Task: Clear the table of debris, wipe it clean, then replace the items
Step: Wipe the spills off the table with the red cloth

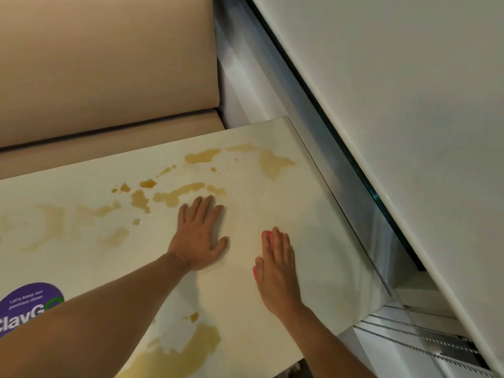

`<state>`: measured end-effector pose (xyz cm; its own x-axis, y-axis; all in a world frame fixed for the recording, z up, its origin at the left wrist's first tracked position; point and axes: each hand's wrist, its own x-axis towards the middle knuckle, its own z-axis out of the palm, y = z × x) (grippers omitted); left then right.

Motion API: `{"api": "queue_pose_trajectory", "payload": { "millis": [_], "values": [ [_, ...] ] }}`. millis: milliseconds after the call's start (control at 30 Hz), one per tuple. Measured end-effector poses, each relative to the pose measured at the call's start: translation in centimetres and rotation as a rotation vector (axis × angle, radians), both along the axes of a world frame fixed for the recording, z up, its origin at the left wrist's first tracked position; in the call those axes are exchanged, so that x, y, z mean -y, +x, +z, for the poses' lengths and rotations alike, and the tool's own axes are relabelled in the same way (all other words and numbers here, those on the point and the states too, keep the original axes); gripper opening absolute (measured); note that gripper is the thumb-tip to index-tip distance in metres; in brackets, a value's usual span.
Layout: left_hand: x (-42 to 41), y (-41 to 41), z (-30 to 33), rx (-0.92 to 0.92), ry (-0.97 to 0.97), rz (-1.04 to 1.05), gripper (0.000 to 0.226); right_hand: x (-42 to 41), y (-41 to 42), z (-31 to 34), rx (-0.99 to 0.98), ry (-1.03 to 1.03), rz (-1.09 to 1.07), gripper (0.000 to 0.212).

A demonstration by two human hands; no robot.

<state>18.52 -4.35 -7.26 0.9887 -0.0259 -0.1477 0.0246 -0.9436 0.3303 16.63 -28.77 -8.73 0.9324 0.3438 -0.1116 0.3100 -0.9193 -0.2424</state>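
Pale cream laminate forms the surface (272, 203), which is blotched with amber-brown spilled liquid (177, 193) across its far and middle parts, with another large puddle (191, 350) at the near edge. The left hand (199, 236) lies palm down on the surface, its fingers (201, 207) straight and slightly spread, their tips touching the edge of the brown spill. The right hand (275, 263) also lies flat, fingers together and extended, pressing a pink cloth (266, 237) against the surface; only slivers of the cloth show beside the index finger and below the thumb. A purple round sticker (27, 304) sits at the near left, partly covered by the left forearm. Beyond the surface is a beige upholstered bench seat (109, 77), and a white ledge (409, 105) runs along the right side.
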Motion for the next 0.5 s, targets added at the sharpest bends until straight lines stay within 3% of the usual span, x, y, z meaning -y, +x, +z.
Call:
{"api": "queue_pose_trajectory", "payload": {
  "millis": [233,500],
  "values": [
    [-1.4,-0.3,-0.8,-0.007,0.02,0.017,0.082,0.0,-0.2,0.1,-0.05,-0.021,0.059,0.067],
    [-1.5,-0.2,-0.9,0.016,0.006,0.029,0.08,-4.8,15.2,0.1,-0.005,-0.034,0.01,0.065]
  ]
}}
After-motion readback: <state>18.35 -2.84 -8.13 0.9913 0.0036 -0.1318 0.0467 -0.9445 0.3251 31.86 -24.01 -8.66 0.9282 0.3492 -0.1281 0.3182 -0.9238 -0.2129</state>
